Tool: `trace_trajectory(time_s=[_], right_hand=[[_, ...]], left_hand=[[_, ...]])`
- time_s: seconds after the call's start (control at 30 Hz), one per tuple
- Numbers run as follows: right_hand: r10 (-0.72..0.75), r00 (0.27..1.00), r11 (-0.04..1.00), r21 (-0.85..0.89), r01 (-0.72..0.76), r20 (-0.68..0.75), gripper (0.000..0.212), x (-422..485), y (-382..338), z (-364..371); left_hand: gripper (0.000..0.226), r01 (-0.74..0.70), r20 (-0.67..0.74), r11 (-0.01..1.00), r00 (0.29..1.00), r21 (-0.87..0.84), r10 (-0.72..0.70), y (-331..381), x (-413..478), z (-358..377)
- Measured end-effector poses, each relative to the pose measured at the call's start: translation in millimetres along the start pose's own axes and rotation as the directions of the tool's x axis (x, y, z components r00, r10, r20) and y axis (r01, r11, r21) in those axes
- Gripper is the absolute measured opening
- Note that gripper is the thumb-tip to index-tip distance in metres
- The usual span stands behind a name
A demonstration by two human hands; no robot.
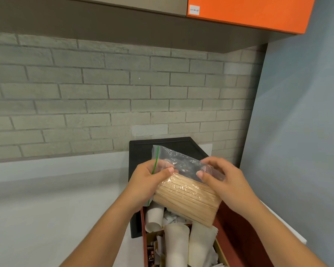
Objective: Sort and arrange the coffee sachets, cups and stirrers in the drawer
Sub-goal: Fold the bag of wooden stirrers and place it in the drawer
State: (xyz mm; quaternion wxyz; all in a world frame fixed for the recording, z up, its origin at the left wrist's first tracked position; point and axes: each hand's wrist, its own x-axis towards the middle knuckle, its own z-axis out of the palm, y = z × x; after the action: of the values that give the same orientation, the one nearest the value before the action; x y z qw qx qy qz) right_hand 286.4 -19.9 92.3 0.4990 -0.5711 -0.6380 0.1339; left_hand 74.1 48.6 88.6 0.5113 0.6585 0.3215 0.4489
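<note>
a: what are the hands holding?

b: a clear zip-lock bag (181,162) of wooden stirrers (189,197), held up just above an open drawer (231,237) at 6 o'clock in the view. the left hand (148,178) grips the bag's 9 o'clock edge, thumb curled over the plastic. the right hand (222,178) pinches the loose plastic at 3 o'clock between thumb and fingers.

a: which way does it point?

b: the stirrers lie flat in one packed bundle, their long axis running from 10 o'clock to 4 o'clock. the bag's green seal strip runs from 12 to 6 along the left hand's side. the empty, crumpled part of the bag is toward 12.

a: and below?

b: white paper cups (176,245) lie on their sides in the drawer, lengthwise from 12 to 6, among crumpled white wrappers. a dark coffee sachet (151,256) sits at 7 o'clock. a black board (143,149) lies on the white counter (46,199) behind.
</note>
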Motion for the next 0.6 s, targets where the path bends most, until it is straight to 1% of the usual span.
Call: trace_trajectory(time_s=[0.03,0.07,0.17,0.2,0.23,0.3,0.33,0.37,0.4,0.43,0.5,0.6], right_hand=[[-0.019,0.999,0.996,-0.082,0.022,0.027,0.016,3,-5,-2],[-0.034,0.999,0.991,-0.127,0.038,0.039,0.011,5,-8,-3],[-0.092,0.995,0.984,-0.150,0.098,0.047,0.008,4,-10,-4],[-0.116,0.992,0.972,-0.201,0.125,0.052,0.005,3,-11,-4],[-0.151,0.987,0.943,-0.291,0.160,0.052,0.007,2,-11,-3],[-0.224,0.971,0.833,-0.501,0.234,0.081,0.032,2,-15,2],[-0.247,0.963,0.771,-0.580,0.265,0.112,0.047,4,-18,6],[-0.253,0.956,0.724,-0.628,0.287,0.146,0.058,4,-20,10],[-0.253,0.951,0.698,-0.646,0.308,0.180,0.062,4,-20,15],[-0.256,0.944,0.692,-0.642,0.331,0.211,0.060,3,-19,20],[-0.256,0.936,0.707,-0.613,0.352,0.243,0.050,2,-16,27],[-0.257,0.933,0.747,-0.561,0.357,0.251,0.046,3,-11,28]], left_hand=[[0.011,0.005,0.010,1.000,1.000,-0.009,-0.005,1,0,1],[0.011,0.018,0.020,0.999,1.000,-0.027,-0.018,2,-1,1],[0.012,0.038,0.035,0.998,0.999,-0.051,-0.037,3,-3,0],[0.012,0.030,0.025,0.999,0.999,-0.041,-0.029,3,-4,0],[0.011,0.016,0.010,1.000,1.000,-0.025,-0.016,2,-4,0],[0.008,-0.010,-0.003,1.000,1.000,-0.004,0.010,2,-4,3],[0.009,-0.020,-0.001,1.000,1.000,0.001,0.020,3,-4,5],[0.012,-0.029,0.001,1.000,1.000,0.006,0.029,4,-4,8],[0.013,-0.036,0.000,0.999,0.999,0.008,0.036,4,-4,11],[0.012,-0.043,-0.005,0.999,0.999,0.001,0.043,4,-4,13],[0.012,-0.051,-0.013,0.999,0.999,-0.009,0.051,4,-5,15],[0.012,-0.046,-0.005,0.999,0.999,-0.019,0.046,4,-6,13]])
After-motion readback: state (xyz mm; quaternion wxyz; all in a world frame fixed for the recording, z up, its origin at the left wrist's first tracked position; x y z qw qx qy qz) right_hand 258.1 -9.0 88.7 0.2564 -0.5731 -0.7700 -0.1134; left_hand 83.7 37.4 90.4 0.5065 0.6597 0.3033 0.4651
